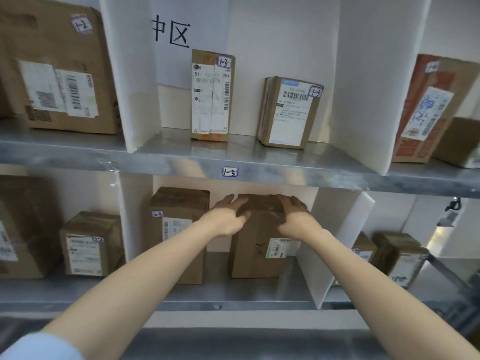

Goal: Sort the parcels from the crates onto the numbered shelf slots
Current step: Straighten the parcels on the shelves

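A brown cardboard parcel (pixel 255 250) stands upright on the lower metal shelf (pixel 233 294), in the middle slot between two white dividers. My left hand (pixel 228 216) holds its top left corner, fingers laid over the top edge. My right hand (pixel 293 214) grips its top right corner in the same way. Left of it in the same slot stands another brown parcel (pixel 176 219) with a tag reading 2-3. Both forearms reach in from below.
The upper shelf (pixel 181 162) carries a 1-3 label (pixel 230 172) and two parcels, a tall one (pixel 211 96) and a squat one (pixel 289 113). White dividers (pixel 335 242) separate slots. More parcels fill the neighbouring slots, including one tagged 2-2 (pixel 91 242).
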{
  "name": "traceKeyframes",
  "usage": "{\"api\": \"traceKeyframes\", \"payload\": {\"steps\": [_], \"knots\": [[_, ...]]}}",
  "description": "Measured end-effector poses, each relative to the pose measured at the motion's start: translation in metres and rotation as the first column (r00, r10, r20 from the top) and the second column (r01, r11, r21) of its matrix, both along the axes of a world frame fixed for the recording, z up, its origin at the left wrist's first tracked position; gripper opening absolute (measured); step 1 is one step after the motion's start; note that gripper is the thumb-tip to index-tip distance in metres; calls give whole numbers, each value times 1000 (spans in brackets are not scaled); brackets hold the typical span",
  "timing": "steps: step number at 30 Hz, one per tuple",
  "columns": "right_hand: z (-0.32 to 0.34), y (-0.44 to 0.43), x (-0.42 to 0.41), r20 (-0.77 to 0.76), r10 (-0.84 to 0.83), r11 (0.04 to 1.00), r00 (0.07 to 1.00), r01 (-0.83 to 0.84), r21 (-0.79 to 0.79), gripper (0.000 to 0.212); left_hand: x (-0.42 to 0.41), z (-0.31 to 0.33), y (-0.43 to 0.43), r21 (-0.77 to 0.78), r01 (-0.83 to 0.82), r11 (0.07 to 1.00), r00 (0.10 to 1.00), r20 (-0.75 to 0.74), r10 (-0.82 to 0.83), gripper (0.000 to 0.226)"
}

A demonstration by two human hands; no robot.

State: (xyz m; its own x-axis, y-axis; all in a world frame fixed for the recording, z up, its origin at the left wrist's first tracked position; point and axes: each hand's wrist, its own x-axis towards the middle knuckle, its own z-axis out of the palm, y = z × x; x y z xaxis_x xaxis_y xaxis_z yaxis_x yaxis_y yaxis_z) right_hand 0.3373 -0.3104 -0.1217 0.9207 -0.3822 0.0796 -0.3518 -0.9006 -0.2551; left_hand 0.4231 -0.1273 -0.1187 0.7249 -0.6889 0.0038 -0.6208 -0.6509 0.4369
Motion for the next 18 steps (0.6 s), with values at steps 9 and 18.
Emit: {"api": "traceKeyframes", "payload": {"steps": [9, 18], "knots": [[-12, -33, -3, -78, 70, 993, 995, -61, 103, 82, -4, -9, -43, 25, -89, 996, 993, -72, 91, 60], [-12, -35, -4, -49, 138, 986, 989, -132, 101, 76, -12, -3, -44, 30, -169, 985, 985, -40, 170, 57]]}}
